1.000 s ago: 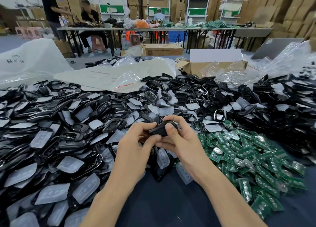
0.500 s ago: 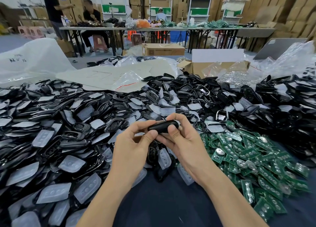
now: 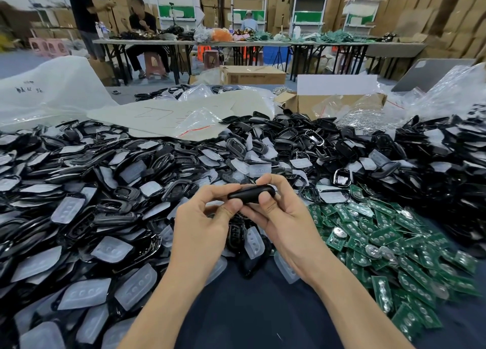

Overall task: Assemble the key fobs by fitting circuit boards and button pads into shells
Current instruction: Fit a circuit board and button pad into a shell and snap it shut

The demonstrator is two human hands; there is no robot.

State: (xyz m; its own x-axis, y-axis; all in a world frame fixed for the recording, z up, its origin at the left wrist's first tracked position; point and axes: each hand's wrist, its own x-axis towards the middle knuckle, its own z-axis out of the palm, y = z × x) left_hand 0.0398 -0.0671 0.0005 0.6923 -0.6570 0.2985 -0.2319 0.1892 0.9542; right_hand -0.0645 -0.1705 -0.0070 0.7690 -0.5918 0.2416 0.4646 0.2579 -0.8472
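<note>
A: Since a second ago, the key fob [image 3: 251, 194] has been rolled from a tilted, rounder showing to edge-on. Both hands have kept nearly the same spot over the worktop [image 3: 249, 317].

B: Where is the fob now?

A: Off the surface, held between both hands above the near middle of the worktop, clear of the heaps. Its long axis runs left to right, about level.

B: Grip?

A: The left hand [image 3: 202, 227] pinches the left end, forefinger along the top and thumb underneath. The right hand [image 3: 281, 222] is clamped on the right half, with the thumb pressed on the near edge and the fingers [image 3: 271, 180] curled over the far side.

B: Seam closed?

A: Cannot tell. Only the dark edge faces the camera.

B: What does the next move turn on?

A: Judgement only: a closing squeeze would act across the thin axis, thumb against fingers. The right hand covers more of the body, so it is better placed to press while the left steadies the end.

B: Parts to hand?

A: The green circuit boards [image 3: 394, 238] lie toward the right edge, just beside the right wrist. The clear button pads [image 3: 113, 248] and black shells [image 3: 181, 191] are heaped toward the left edge and far side, nearer the left hand.
</note>
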